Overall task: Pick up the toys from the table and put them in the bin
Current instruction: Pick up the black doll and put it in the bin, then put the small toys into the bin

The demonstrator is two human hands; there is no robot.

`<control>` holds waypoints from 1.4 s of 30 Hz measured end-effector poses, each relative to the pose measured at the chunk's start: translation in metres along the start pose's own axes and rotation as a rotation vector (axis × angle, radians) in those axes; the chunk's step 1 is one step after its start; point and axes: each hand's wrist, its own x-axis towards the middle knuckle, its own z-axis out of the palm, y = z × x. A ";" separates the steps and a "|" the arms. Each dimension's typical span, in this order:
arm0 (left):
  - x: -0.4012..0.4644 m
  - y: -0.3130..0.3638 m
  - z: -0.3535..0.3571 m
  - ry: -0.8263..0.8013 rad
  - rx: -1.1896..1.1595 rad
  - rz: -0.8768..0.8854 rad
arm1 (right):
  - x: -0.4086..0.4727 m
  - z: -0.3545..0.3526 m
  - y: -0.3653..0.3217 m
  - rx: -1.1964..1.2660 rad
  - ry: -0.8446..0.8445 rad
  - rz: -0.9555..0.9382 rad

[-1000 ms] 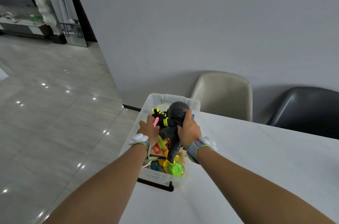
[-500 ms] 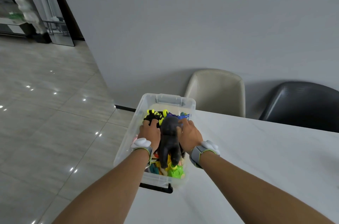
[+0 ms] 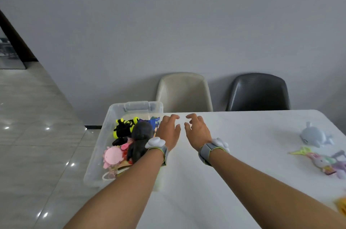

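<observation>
A clear plastic bin (image 3: 104, 146) stands at the left end of the white table (image 3: 243, 163). Inside lie a dark grey plush toy (image 3: 139, 139), a black and yellow toy (image 3: 123, 127), a pink plush (image 3: 112, 155) and other toys. My left hand (image 3: 169, 131) hovers over the table just right of the bin, fingers apart, holding nothing. My right hand (image 3: 196, 129) is beside it, also empty with fingers spread. On the table at the far right lie a pale blue whale toy (image 3: 314, 136), a pastel unicorn toy (image 3: 322, 161) and a yellow toy (image 3: 341, 205) at the frame edge.
A beige chair (image 3: 184, 92) and a black chair (image 3: 258, 92) stand behind the table against the grey wall. Shiny tiled floor (image 3: 37, 135) lies to the left of the table's end.
Both hands have let go of the dark grey plush, which now lies in the bin. The hands have moved right, out over the table, and the view has swung right.
</observation>
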 end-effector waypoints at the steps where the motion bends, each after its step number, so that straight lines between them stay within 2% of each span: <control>1: -0.001 0.014 0.008 -0.015 -0.006 0.022 | -0.002 -0.010 0.010 0.005 0.018 0.012; 7: -0.007 0.069 0.051 -0.080 -0.008 0.064 | -0.014 -0.054 0.063 0.004 0.074 0.038; 20: -0.009 0.230 0.211 -0.240 0.049 0.207 | -0.034 -0.181 0.260 0.015 0.110 0.219; 28: -0.005 0.306 0.296 -0.324 0.081 0.247 | -0.038 -0.237 0.361 0.022 0.143 0.303; 33: -0.004 0.348 0.354 -0.445 0.128 0.214 | -0.046 -0.269 0.436 -0.062 0.169 0.414; 40: -0.002 0.386 0.428 -0.639 0.166 0.165 | -0.061 -0.306 0.528 -0.226 0.064 0.619; 42: -0.002 0.395 0.446 -0.690 0.198 0.129 | -0.063 -0.309 0.547 -0.231 0.052 0.615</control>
